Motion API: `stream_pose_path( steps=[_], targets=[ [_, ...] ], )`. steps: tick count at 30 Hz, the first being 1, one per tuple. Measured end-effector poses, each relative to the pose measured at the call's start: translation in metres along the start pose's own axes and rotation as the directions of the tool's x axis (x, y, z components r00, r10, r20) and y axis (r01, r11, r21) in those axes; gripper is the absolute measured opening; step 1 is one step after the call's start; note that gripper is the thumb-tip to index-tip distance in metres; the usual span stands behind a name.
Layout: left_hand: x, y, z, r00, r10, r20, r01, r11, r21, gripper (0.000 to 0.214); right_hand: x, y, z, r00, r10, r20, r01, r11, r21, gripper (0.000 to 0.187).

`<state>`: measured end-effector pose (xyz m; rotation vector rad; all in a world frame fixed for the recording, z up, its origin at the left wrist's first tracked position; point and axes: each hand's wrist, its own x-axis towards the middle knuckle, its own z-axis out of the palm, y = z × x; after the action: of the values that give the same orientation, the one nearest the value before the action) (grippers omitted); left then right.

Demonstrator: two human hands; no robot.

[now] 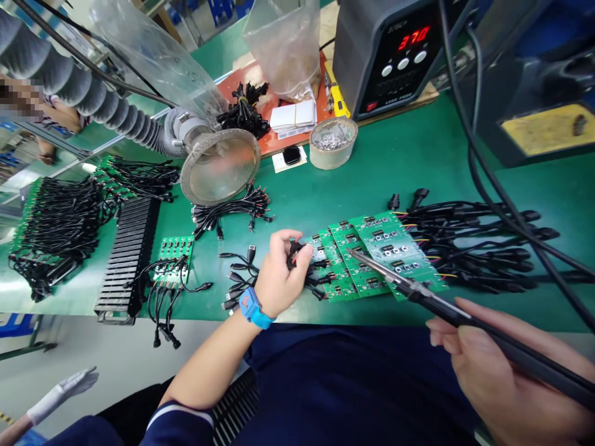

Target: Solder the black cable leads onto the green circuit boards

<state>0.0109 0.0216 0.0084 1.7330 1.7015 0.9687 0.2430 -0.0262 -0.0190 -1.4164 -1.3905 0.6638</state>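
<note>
My left hand (281, 275), with a blue watch on its wrist, is closed on the end of a black cable (294, 251). Its fingertips are beside the left edge of several overlapping green circuit boards (341, 257). My right hand (493, 365) grips a soldering iron (437, 301) like a pen. The iron's tip points left over the boards; whether it touches one I cannot tell. Black cables with plugs (493, 248) run out from the boards' right side. More loose cables (239, 275) lie left of and partly under my left hand.
A fume extractor hood (220, 166) stands left of a round solder tin (333, 144). The soldering station (395, 52) is behind, its cord crossing the right side. A black slotted rack (125, 257) and heaped wired boards (60, 217) lie left. Another person's gloved hand (65, 391) shows lower left.
</note>
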Motion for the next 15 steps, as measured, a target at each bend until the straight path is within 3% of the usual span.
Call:
stream_pose_path(
  steps=[5,11,15],
  targets=[
    [-0.005,-0.001,-0.003,0.999,0.023,0.039,-0.02,0.997,-0.078,0.015,0.002,0.0,0.002,0.997,-0.076,0.001,0.076,0.997,0.022,0.018],
    [0.003,0.0,-0.006,0.987,0.125,0.106,-0.135,0.986,0.094,0.018,0.005,0.001,0.002,0.982,-0.187,0.007,0.187,0.982,-0.012,0.023],
    [0.013,-0.002,-0.001,0.976,0.063,0.21,-0.086,0.991,0.1,0.021,0.004,0.003,0.003,0.971,-0.235,0.047,0.237,0.97,-0.06,0.027]
  ],
)
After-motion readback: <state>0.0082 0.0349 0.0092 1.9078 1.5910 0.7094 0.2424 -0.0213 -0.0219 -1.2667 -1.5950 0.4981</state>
